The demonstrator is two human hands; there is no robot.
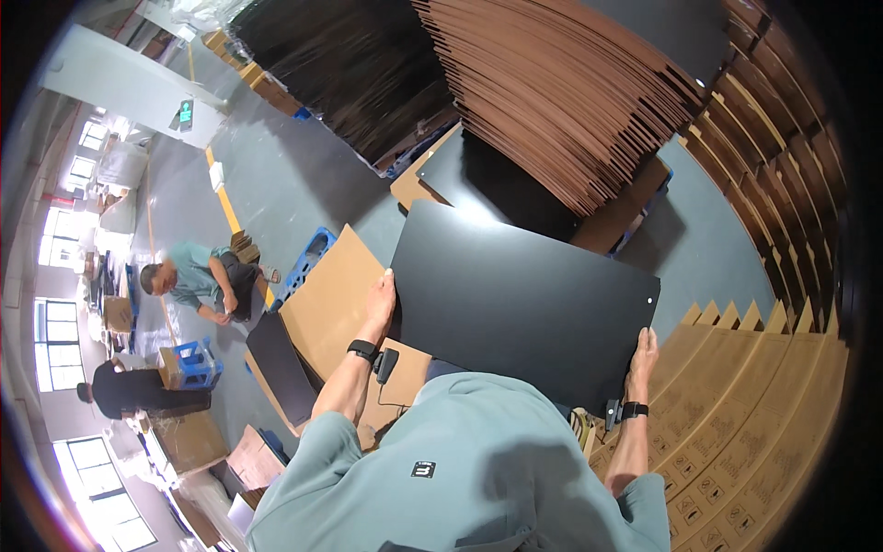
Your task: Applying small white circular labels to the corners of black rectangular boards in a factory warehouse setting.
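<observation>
head cam | looks steeply down from above, near (fisheye, rim bends) | black panel [524, 304] fills centre

Daylight glares through blown-out windows [87, 460] at the left; the rest is evenly lit and sharp (strong fisheye bending, dark rim).

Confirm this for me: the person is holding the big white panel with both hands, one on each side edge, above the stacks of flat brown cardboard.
Not quite: the panel is black, not white, as the head view shows. The rest holds. The left hand grips its left edge and the right hand its right edge, with flat brown cardboard stacked below.
</observation>
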